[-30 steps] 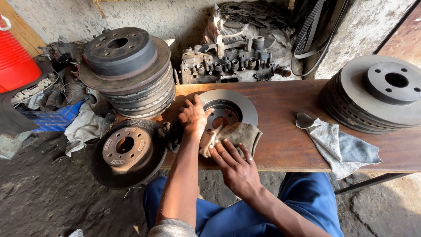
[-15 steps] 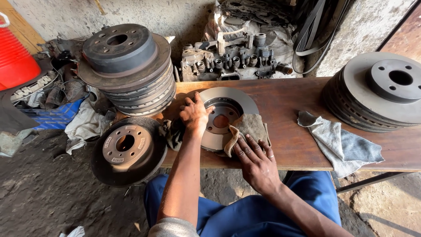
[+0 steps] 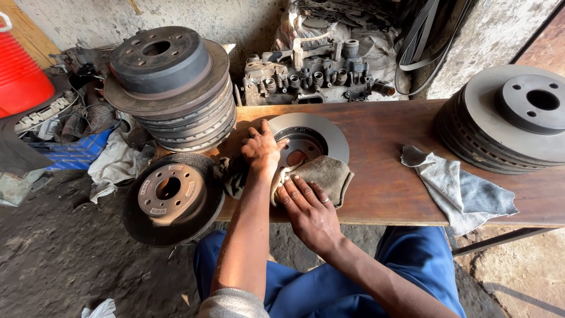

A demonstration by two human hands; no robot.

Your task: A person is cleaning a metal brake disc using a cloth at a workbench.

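A worn wooden bench (image 3: 406,194) crosses mid-frame. At its centre lies a brake disc (image 3: 321,132), judged heavy, rigid, best gripped by the rim. The left hand (image 3: 261,150) is clamped on its edge; the right hand (image 3: 309,206), fingers spread, presses a soft rag (image 3: 329,174), probably greasy.
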